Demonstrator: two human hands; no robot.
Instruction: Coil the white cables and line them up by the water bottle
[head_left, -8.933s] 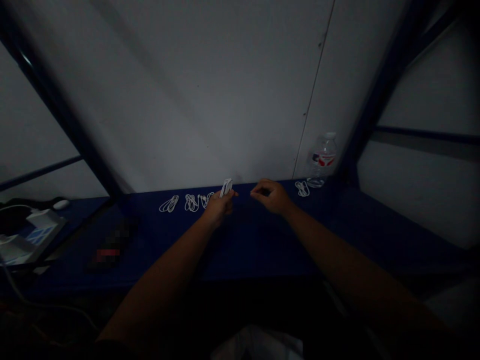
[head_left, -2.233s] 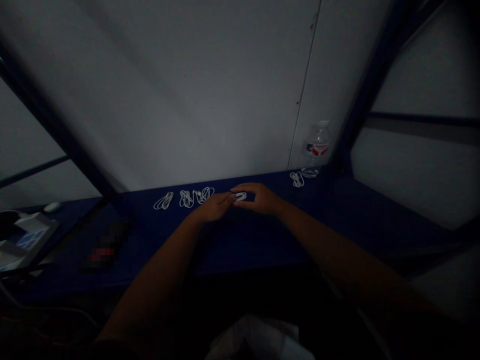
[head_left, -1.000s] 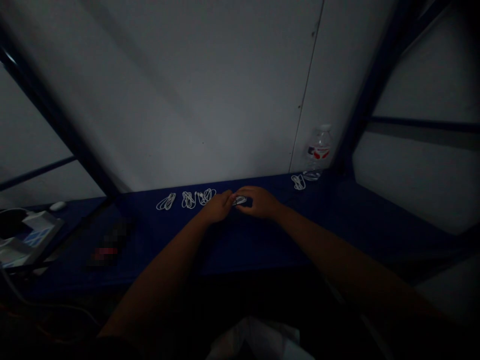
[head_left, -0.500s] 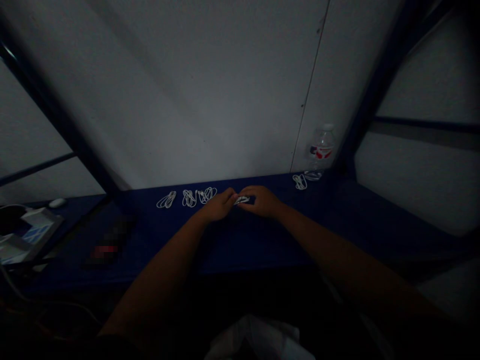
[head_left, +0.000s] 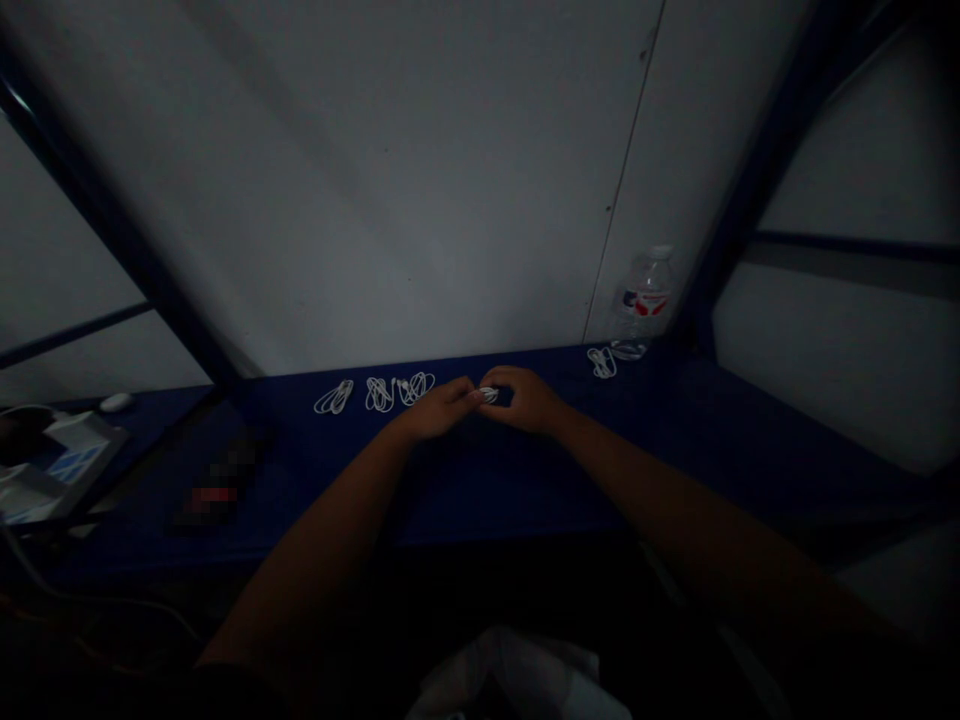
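Note:
My left hand [head_left: 439, 408] and my right hand [head_left: 526, 399] meet at the back of the dark blue table [head_left: 525, 480], fingertips together. Between them they pinch a small white coiled cable [head_left: 488, 394], mostly covered by the fingers. To the left of my left hand three coiled white cables lie in a row: the left cable coil [head_left: 334, 398], the middle cable coil [head_left: 379, 394] and the right cable coil [head_left: 417, 385]. Another white cable coil [head_left: 602, 361] lies far right by the wall.
A clear plastic water bottle [head_left: 645, 300] stands in the back right corner against the white wall. A dark flat object with a red patch [head_left: 214, 490] lies at the left. A white box [head_left: 45, 475] and a small white device [head_left: 116, 402] sit on the neighbouring surface at far left.
Both hands have stayed at the same spot, closing more tightly over the small cable. Earlier the left hand held the coil up alone, with the right hand apart.

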